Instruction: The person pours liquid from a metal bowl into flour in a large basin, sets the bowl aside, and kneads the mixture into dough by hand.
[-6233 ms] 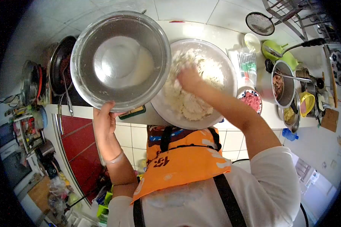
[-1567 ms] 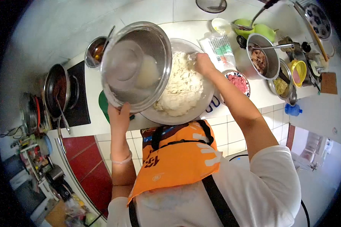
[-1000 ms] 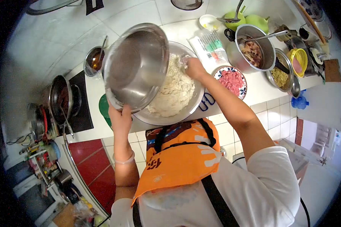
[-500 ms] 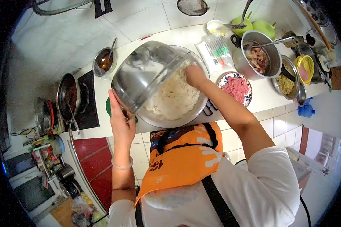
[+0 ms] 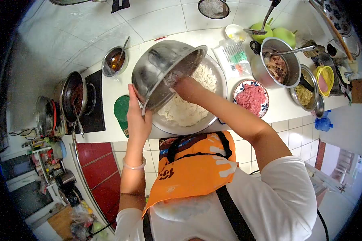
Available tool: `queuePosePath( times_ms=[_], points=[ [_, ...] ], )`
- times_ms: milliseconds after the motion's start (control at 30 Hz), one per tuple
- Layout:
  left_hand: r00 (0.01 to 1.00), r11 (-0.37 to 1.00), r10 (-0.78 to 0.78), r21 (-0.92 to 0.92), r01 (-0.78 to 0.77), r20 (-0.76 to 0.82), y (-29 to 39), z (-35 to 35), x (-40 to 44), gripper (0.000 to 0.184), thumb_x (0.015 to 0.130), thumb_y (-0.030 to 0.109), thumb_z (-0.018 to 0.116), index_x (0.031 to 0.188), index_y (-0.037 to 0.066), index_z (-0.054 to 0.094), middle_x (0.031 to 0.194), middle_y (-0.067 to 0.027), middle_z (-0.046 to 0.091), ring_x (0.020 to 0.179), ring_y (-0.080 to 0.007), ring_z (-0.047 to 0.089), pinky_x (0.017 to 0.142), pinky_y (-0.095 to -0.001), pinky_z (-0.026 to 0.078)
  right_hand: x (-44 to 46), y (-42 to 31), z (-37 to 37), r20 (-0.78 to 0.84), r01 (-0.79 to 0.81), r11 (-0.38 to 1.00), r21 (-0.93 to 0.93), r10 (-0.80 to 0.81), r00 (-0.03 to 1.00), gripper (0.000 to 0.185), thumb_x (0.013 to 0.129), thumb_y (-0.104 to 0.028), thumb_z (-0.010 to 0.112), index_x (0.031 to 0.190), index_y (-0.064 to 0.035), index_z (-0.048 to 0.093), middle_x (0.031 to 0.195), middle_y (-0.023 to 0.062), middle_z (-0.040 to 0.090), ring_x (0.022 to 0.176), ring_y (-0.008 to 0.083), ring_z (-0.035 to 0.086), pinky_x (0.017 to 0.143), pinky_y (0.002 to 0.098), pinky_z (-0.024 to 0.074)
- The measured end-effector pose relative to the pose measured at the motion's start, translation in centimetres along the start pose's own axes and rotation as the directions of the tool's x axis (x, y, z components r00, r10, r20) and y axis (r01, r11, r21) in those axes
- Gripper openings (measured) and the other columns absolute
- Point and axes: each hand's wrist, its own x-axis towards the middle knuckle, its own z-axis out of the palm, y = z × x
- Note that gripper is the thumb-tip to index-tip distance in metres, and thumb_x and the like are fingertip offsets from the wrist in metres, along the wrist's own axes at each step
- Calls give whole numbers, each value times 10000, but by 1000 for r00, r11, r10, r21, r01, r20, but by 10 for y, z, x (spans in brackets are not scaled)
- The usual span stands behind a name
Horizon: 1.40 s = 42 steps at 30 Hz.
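Note:
My left hand [image 5: 139,118] grips the near left rim of a metal bowl [image 5: 153,66], which is tipped steeply on its side with its opening toward the right. Beneath and beside it, a wide basin [image 5: 222,86] holds crumbly, floury dough [image 5: 185,110]. My right hand [image 5: 186,89] is at the mouth of the tipped bowl, above the dough; its fingers are bent, and whatever they hold is too unclear to name. Just right of the basin is a patterned plate [image 5: 266,107] of pink minced meat [image 5: 251,97].
A pot [image 5: 295,76] of meat, a bowl of chopped greens [image 5: 304,93], a yellow basket [image 5: 329,76] and a plastic packet [image 5: 232,59] lie right. At left are a pan [image 5: 65,102], a small bowl with a spoon [image 5: 115,62] and a green object [image 5: 121,111].
The metal bowl has gone from nearly level to steeply tipped over the basin. My right hand has moved left from the dough to the bowl's mouth.

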Motion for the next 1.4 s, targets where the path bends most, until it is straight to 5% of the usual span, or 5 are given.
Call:
queuePosePath(
  times_ms=[433,600,667,900,1400],
  points=[
    [994,999,44,26,-42,-100,-31,-3,4,770,686,-106,457,1372,-3,121,1317,-259,339,1177,-382,395,942,-343,353,-43,11,-9,587,-180,981,-73,188,788,228,644,-41,549,858,3,612,900,175,594,832,309,575,732,375,470],
    [973,990,-99,-119,75,-209,-55,-8,-19,646,719,-75,454,1327,-31,240,1269,-242,407,1119,-326,475,906,-304,379,-54,37,16,239,-304,938,167,261,935,260,603,26,570,861,18,605,884,209,590,869,371,544,770,383,452],
    [851,733,-521,-476,486,65,-70,-18,-33,496,754,-45,455,1236,-68,341,1167,-213,486,991,-286,559,806,-308,466,-41,33,4,344,-383,924,22,352,870,305,603,44,584,905,5,597,879,233,574,876,394,527,773,401,443],
    [673,-96,-709,-974,204,210,-104,-52,-98,482,769,-25,429,1213,-90,256,1071,-230,499,880,-342,593,672,-432,571,-43,52,11,365,-260,964,-60,263,893,183,626,-5,601,808,19,599,833,216,587,828,349,568,752,396,460],
    [385,96,-916,-993,-68,-115,-95,-90,-225,452,773,-36,408,1182,-137,245,1077,-301,476,856,-404,590,676,-427,573,13,90,68,370,-154,964,215,66,927,233,641,-15,605,872,14,594,813,218,592,755,348,578,672,378,458]
  ],
)
